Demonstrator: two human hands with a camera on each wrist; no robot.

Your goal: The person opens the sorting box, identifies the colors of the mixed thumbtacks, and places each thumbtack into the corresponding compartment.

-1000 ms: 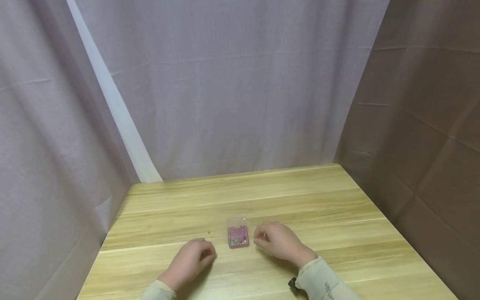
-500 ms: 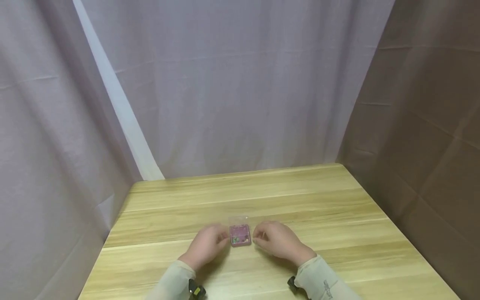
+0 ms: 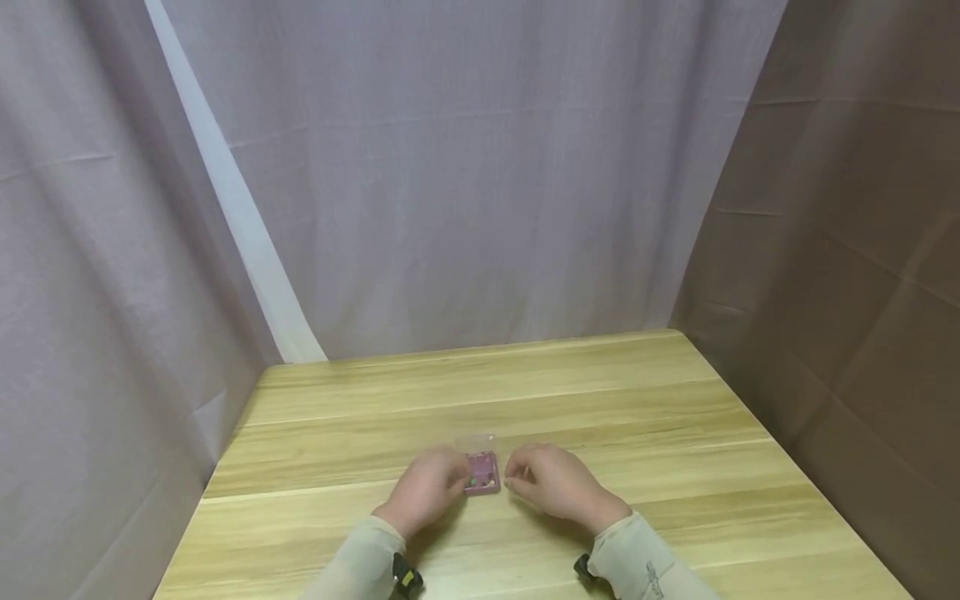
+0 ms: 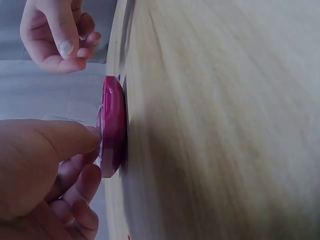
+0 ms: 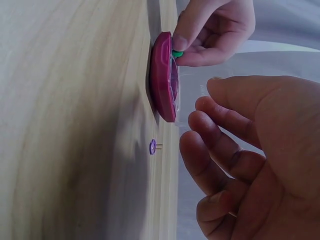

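Note:
A small pink-purple compartment box [image 3: 483, 468] lies on the table with its clear lid [image 3: 472, 442] raised at the back. Tiny green, dark and pale pieces sit in its front compartments. My left hand [image 3: 427, 487] reaches over the box's left side. In the right wrist view its thumb and finger pinch a small green piece [image 5: 177, 53] at the box's rim; the exact kind is too small to tell. My right hand [image 3: 558, 487] rests just right of the box, fingers loosely curled, holding nothing and apart from the box.
On the wooden table [image 3: 600, 400], a small purple ring-shaped piece with two thin prongs [image 5: 153, 146] lies beyond the box in the right wrist view. An orange speck [image 4: 128, 237] shows at the left wrist view's lower edge. Grey curtains [image 3: 480, 208] surround the table.
My left hand has moved right and forward from the table beside the box to over the box's left side. The orange bits on the table are now hidden in the head view. My right hand stays put.

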